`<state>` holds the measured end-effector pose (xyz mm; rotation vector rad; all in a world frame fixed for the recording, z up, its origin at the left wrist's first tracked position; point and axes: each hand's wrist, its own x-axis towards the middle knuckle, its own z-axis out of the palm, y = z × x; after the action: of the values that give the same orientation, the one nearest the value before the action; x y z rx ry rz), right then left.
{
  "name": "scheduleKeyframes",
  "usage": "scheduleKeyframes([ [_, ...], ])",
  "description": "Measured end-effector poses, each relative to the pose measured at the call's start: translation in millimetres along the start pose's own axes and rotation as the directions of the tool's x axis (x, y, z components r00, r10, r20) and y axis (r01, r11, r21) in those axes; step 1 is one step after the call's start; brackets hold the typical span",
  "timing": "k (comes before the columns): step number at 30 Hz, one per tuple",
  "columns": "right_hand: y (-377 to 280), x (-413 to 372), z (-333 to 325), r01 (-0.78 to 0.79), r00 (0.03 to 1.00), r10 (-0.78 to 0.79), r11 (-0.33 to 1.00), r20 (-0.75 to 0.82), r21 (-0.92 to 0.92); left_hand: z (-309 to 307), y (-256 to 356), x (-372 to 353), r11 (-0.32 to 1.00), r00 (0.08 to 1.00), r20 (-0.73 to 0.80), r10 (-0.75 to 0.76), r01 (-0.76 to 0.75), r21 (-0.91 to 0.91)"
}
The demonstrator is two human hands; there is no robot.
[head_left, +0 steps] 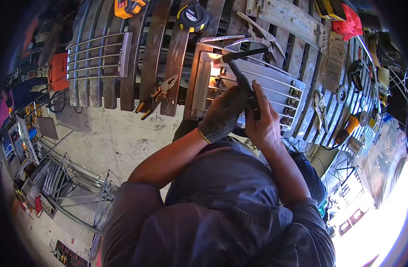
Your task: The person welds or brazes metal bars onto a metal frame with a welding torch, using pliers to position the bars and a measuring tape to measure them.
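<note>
My left hand [224,113], in a dark work glove, is closed on the lower part of a black torch [243,82]. My bare right hand [264,124] touches the torch handle from the right, its fingers pressed along it. The torch head is angled over the left edge of a metal frame with parallel rods [275,82], where the metal glows orange-white. Under the rods lies a flat grey plate. Locking pliers [262,38] lie just above the frame, beside a marked strip [224,38].
The slatted metal table [153,58] carries a second rod rack [99,55], pliers [161,93], a tape measure [193,17], a clamp [320,109] and an orange grinder [348,129]. Metal frames [70,187] stand at lower left.
</note>
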<state>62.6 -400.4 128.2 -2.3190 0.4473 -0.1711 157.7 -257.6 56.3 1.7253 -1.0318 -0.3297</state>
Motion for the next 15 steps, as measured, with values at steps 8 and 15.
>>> scheduleKeyframes([
  [8,-4.9,-13.4,-6.4,-0.234,0.971,0.236,0.970,-0.044,0.061,7.9,15.4,4.0,0.999,0.996,-0.082,0.032,-0.033,-0.019],
  [15,-8.5,-41.4,-32.5,-0.217,0.973,0.222,0.973,-0.064,0.081,15.3,41.0,-17.1,0.787,0.884,0.105,-0.455,0.454,-0.417],
])
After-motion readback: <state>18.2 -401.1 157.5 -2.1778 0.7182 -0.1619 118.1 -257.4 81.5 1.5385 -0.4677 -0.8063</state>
